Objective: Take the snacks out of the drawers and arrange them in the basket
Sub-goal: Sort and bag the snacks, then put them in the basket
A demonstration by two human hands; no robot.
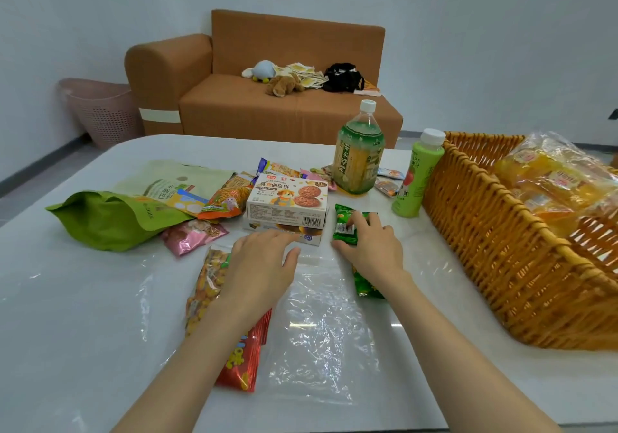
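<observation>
Right grip clenches the green packet at dead centre, fingers curled over it. Left grip is released and flat, tips against the lower box. Bench carries nearly everything: pouch at ten o'clock, bottles at one. Basket at three o'clock holds one clear bag only. Early going, I'd say, with most snacks not yet arranged.

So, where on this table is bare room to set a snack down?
Bare table lies near left, below the green pouch and left of the biscuit bag. A bare strip runs between the clear plastic bag and the basket. The middle is crowded: cookie box, big bottle, and the green packet that the right hand grips.
</observation>
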